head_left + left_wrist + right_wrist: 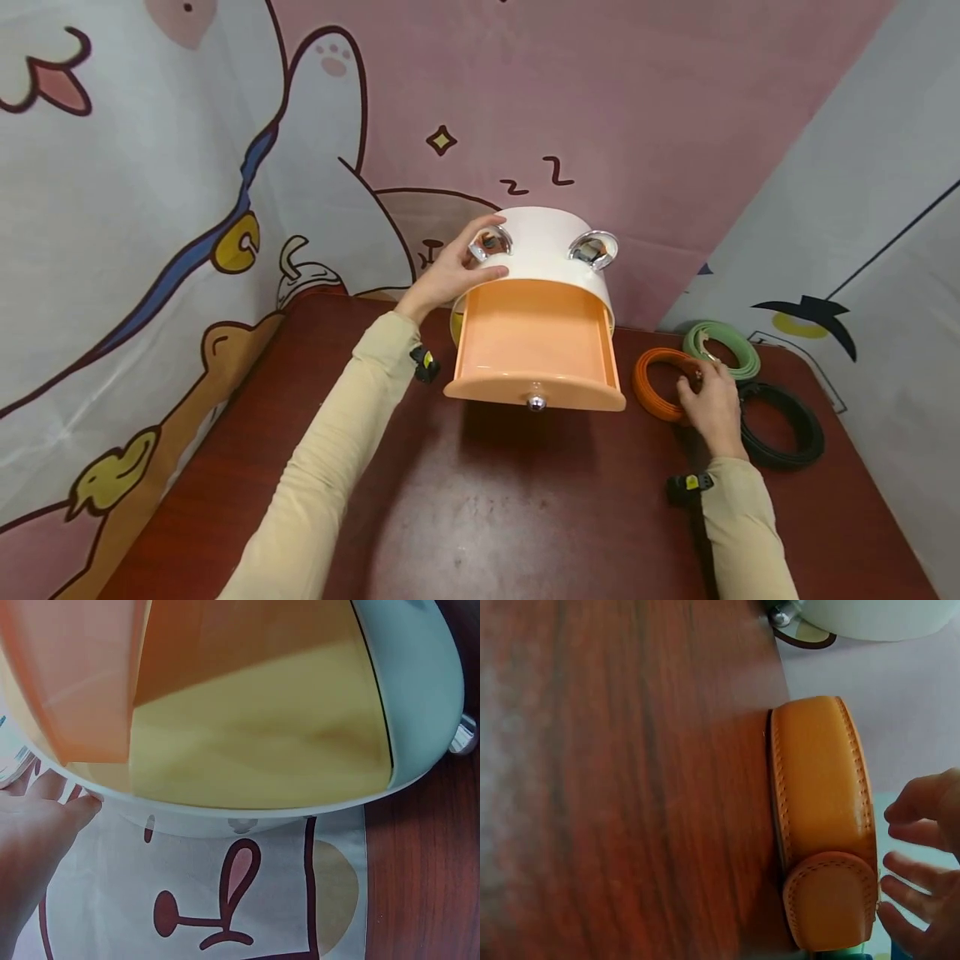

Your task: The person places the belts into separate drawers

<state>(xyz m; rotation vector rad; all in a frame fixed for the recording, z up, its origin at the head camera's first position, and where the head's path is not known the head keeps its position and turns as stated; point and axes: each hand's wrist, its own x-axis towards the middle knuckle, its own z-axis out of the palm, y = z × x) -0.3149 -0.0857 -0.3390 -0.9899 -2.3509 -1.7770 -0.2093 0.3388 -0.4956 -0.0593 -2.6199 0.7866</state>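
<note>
A white rounded storage box [543, 242] with two shiny silver ears stands at the back of the table, its peach drawer [534, 333] pulled out and bare inside. My left hand [452, 265] holds the box's upper left side, with thumb and fingers spread around one ear. In the left wrist view, the thumb lies at the rim beside the yellow interior [262, 750]. At the right, my right hand [714, 402] hovers over a coiled orange belt [654, 383] with loosely bent fingers. In the right wrist view, the fingertips [892, 889] are right at the stitched leather belt's upper edge.
A coiled light green belt [742, 354] lies behind the right hand, and a black coiled belt [795, 425] to its right. The dark red table [480, 508] ends at a cartoon-printed cloth backdrop [600, 100]. A silver knob [536, 403] sticks out from the drawer front.
</note>
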